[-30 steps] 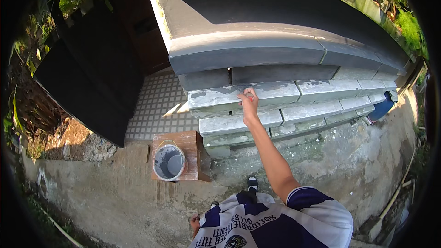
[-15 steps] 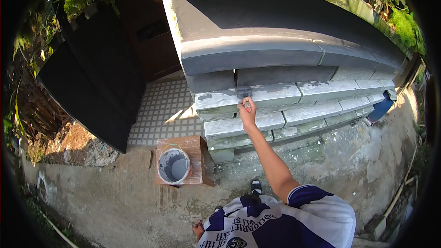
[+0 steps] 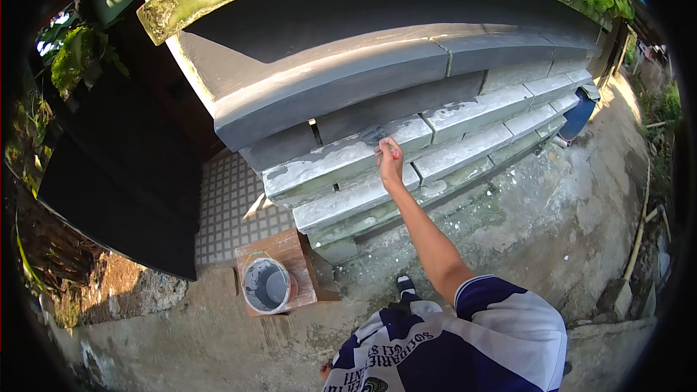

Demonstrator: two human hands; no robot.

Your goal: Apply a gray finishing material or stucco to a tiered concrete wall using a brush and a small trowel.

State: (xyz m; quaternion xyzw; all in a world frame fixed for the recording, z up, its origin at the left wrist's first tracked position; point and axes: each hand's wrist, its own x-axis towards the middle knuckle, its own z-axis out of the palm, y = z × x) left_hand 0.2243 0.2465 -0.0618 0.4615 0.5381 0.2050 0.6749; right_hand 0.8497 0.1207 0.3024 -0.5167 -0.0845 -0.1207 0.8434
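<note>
The brush (image 3: pixel 375 135) is gripped by the right hand (image 3: pixel 390 157) and extended beyond it; of the left hand (image 3: pixel 325 371), well apart from both, the state cannot be told.

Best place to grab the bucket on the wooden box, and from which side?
I'd take the thin handle at mid-arc, from above, and lift straight up. It arcs along the rim's far side, and nothing appears to cover it. The bucket stands mouth-up on the wooden box with grey material inside, so it's probably best kept level.
</note>
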